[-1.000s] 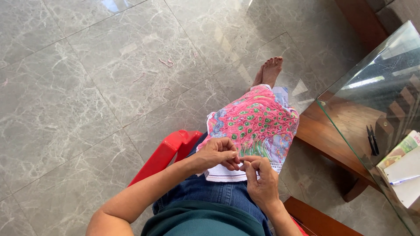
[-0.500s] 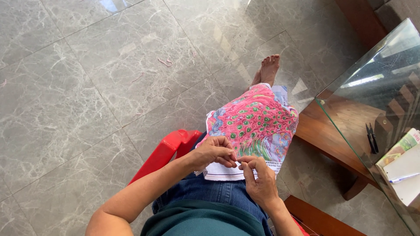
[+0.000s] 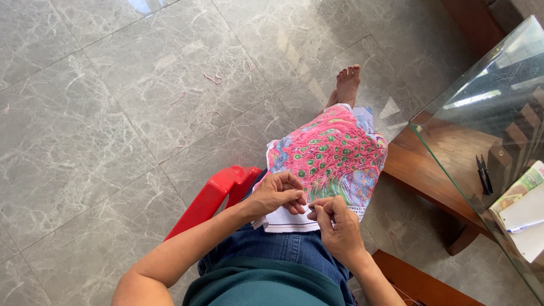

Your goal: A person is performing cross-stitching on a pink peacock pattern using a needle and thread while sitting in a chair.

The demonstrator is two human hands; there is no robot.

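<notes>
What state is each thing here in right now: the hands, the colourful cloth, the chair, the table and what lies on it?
Left hand: fingers pinched together at the cloth's near edge.
Right hand: fingertips pinched, meeting the left hand.
Embroidered cloth: draped over the lap, pink stitching facing up.
Red chair: upright, occupied.
Glass table: standing, top intact.
Black scissors: closed, lying flat.
Booklet: lying shut.

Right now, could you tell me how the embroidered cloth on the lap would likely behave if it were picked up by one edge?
The cloth would probably flop, since it drapes over the knee. It looks light: the left hand and right hand pinch its near edge with fingertips only. It seems unlikely to slide off by itself.
</notes>
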